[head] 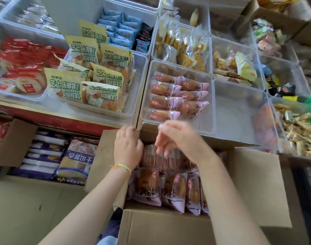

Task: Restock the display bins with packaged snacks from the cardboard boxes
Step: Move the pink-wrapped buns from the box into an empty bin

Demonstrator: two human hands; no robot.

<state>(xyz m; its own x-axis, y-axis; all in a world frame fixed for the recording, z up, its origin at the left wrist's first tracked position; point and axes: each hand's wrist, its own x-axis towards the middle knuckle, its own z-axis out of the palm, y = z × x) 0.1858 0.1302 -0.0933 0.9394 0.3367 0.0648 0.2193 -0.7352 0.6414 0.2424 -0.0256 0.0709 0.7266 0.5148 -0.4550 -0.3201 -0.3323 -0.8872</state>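
We had an open cardboard box [253, 188] sitting right in front of us, packed with pink-wrapped bread packs [174, 190] standing on end in rows. Our left hand [127, 147] was down at the box's far left corner, fingers curled over the edge of the left flap [101, 156] and the palm lying against the back row of packs; a thin yellow-green bracelet [123, 167] sat on that wrist. Whether it really gripped a pack or just leaned on the row, we couldn't tell. Our right hand [176, 138] hovered above the back row with fingers hanging loose and a bit blurry, nothing in it as far as we could see.

Just past the box was the clear display bin [208, 103] holding the same pink bread packs [177, 96] lying flat in 2 columns, with its right part bare. The next clear bin [239, 110] to the right looked nearly bare, with something orange showing through its right wall. To the left, another bin [133, 96] was stuffed with yellow-and-green pastry bags [66, 85], and beside that sat red-wrapped cake rolls [22, 68]. Further back were blue packets [117, 30] and yellow-wrapped bread [184, 48]. A second cardboard box [13, 144] on our left, below the shelf, held blue-and-white biscuit bags [77, 160].
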